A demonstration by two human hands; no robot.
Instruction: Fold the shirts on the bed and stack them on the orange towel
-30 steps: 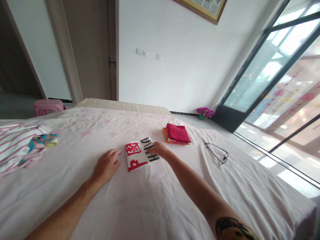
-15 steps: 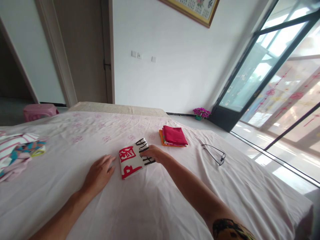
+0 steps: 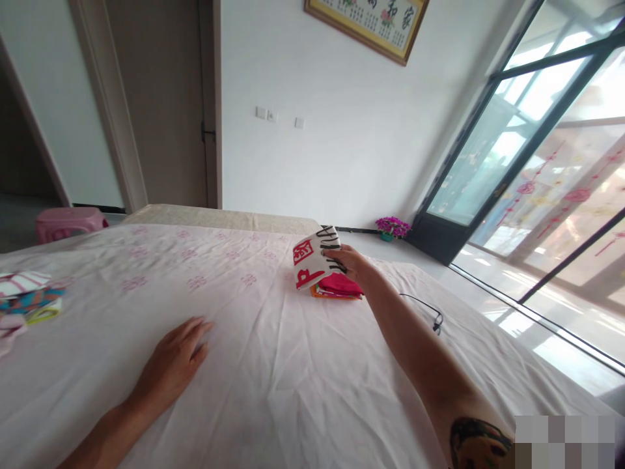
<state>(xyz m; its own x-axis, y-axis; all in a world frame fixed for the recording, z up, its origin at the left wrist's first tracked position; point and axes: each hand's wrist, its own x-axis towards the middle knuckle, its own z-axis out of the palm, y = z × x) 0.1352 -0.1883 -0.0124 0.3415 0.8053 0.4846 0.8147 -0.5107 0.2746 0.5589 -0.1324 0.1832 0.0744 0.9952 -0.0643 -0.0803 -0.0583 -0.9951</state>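
Note:
My right hand [image 3: 347, 262] grips the right edge of a folded white cloth [image 3: 312, 257] printed with red and black lettering. The cloth is tilted above a small stack of folded cloths and covers part of it. In that stack a crimson cloth [image 3: 342, 284] lies over an orange one [image 3: 336, 296]. Whether the white cloth touches the stack, I cannot tell. My left hand [image 3: 178, 352] rests on the pale pink bedsheet [image 3: 254, 397] with its fingers stretched out, holding nothing.
Rumpled clothes [image 3: 29, 296] lie at the bed's left side. Black-framed glasses [image 3: 436, 319] sit on the sheet beyond my right forearm. A pink stool [image 3: 71, 221] stands behind the bed at left, and purple flowers in a pot [image 3: 392, 227] by the glass door [image 3: 512, 143].
My right hand has lifted the folded white cloth and carried it right and away from me, over the stack. My left hand has drawn back slightly toward me.

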